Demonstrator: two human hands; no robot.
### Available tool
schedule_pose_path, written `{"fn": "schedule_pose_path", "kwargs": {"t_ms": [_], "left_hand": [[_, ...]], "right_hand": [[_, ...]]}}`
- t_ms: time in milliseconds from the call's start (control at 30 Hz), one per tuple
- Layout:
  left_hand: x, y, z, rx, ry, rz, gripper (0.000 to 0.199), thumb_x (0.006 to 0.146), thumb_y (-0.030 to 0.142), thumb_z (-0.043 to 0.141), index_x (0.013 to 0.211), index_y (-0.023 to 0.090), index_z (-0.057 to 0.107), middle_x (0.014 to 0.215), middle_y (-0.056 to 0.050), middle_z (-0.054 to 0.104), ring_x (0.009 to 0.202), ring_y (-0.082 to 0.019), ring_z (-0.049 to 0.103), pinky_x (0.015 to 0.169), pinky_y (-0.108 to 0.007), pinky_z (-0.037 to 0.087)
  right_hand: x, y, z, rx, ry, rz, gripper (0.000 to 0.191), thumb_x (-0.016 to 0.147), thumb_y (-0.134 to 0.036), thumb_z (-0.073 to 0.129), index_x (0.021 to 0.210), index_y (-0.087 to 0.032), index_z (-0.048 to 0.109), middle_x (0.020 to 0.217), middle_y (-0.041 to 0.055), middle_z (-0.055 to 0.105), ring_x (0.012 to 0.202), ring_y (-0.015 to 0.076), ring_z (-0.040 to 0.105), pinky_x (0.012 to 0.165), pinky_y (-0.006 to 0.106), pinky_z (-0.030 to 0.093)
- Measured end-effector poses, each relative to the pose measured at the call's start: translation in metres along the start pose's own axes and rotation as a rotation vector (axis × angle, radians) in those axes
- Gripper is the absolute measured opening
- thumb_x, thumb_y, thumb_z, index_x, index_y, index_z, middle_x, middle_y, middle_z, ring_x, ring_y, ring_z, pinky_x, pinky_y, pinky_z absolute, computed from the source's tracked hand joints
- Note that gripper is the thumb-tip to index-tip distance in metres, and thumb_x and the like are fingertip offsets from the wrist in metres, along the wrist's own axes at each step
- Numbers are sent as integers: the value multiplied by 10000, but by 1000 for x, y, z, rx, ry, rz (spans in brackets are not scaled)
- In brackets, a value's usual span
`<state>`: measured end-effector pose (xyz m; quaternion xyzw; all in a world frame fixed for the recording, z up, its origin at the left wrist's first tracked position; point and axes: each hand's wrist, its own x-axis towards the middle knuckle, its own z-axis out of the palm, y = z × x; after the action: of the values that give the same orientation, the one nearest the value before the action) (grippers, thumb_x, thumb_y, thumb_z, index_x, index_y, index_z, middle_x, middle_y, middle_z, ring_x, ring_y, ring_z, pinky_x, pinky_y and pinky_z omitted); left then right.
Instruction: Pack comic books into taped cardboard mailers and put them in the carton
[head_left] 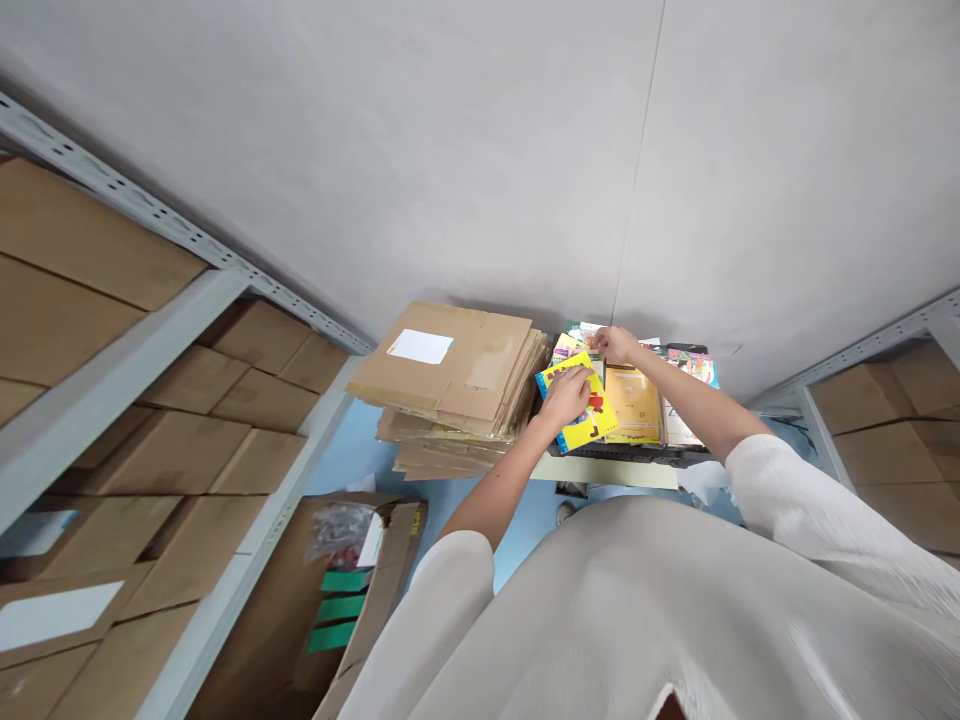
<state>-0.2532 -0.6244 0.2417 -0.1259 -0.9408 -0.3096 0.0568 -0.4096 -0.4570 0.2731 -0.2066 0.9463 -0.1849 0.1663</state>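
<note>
A bright yellow book (598, 426) with a blue border and a red picture lies at a slant over the left part of a black crate (651, 455). My left hand (568, 394) grips this book, its fingers bent across the cover. At the crate's back side, my right hand (616, 345) reaches down with fingers curled together at the edges of some books; what they pinch is hidden. An orange-yellow book (632, 400) lies face up between my forearms. Farther right in the crate are more colourful books (691, 366).
Flattened cardboard boxes (465, 365) are piled left of the crate. An open carton (401, 570) with plastic wrap and green strips stands on the floor at lower left. Shelves of brown boxes (187, 450) line the left, with more boxes (892, 430) at right. A wall (480, 150) rises behind.
</note>
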Motion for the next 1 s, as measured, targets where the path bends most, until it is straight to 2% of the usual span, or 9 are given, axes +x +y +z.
{"fn": "schedule_pose_path", "kwargs": {"t_ms": [100,200,267,400,467,600,700,867,1000], "left_hand": [[2,-2,-3,3,-24,29,383,1027,169,493,1304,225,753,1320,-112,756,1266,-303,691,1115,-469,555],[2,-3,-4,6,-42,53,390,1030,160,488,1318,222,744,1327,-110,753,1262,-300,693,1124,-469,547],[1,-4,-4,4,-47,62,393,1022,147,497,1318,228,741,1330,-104,752,1256,-296,697,1125,-465,545],[1,-5,-4,12,-50,71,382,1020,146,507,1309,236,740,1340,-98,748,1262,-296,693,1137,-468,536],[1,-5,-5,22,-62,81,384,1023,151,499,1313,226,738,1340,-105,746,1267,-299,690,1143,-474,533],[2,-4,-6,33,-70,94,394,1022,148,488,1313,228,742,1324,-108,745,1261,-299,688,1139,-472,535],[2,-3,-6,40,-62,91,393,1020,150,498,1314,236,745,1316,-108,744,1244,-303,692,1135,-475,538],[0,-3,-5,49,-79,92,380,1014,142,501,1295,225,744,1313,-116,738,1241,-303,694,1122,-469,544],[0,-3,-2,-2,-69,72,345,1006,155,532,1260,218,756,1324,-123,739,1260,-305,692,1133,-475,543]], "right_hand": [[4,1,0,53,-21,19,288,842,-105,722,1094,-197,826,1033,57,853,935,240,772,801,270,536],[8,1,-1,37,12,35,303,854,-123,696,1122,-185,824,1087,81,849,985,244,773,816,268,548],[10,1,-1,13,23,39,254,873,-204,728,1106,-187,827,1086,98,846,1016,246,763,836,271,547],[11,-1,-1,-29,-69,60,184,827,-408,838,835,-225,821,837,63,806,906,227,748,822,266,538],[10,-2,0,-45,-77,69,175,811,-400,838,776,-233,804,812,42,790,879,212,738,809,258,530],[11,0,-2,18,-84,113,91,817,-296,807,808,-205,803,780,29,781,809,196,701,750,253,515],[13,6,-7,138,24,155,102,836,-269,793,879,-177,791,749,35,769,784,199,682,738,260,517],[15,18,-24,355,300,204,151,901,-286,695,985,-166,732,944,74,798,868,203,702,803,283,560],[8,19,-38,597,506,222,116,928,-295,673,982,-192,667,1003,87,784,946,215,725,865,313,594]]}}
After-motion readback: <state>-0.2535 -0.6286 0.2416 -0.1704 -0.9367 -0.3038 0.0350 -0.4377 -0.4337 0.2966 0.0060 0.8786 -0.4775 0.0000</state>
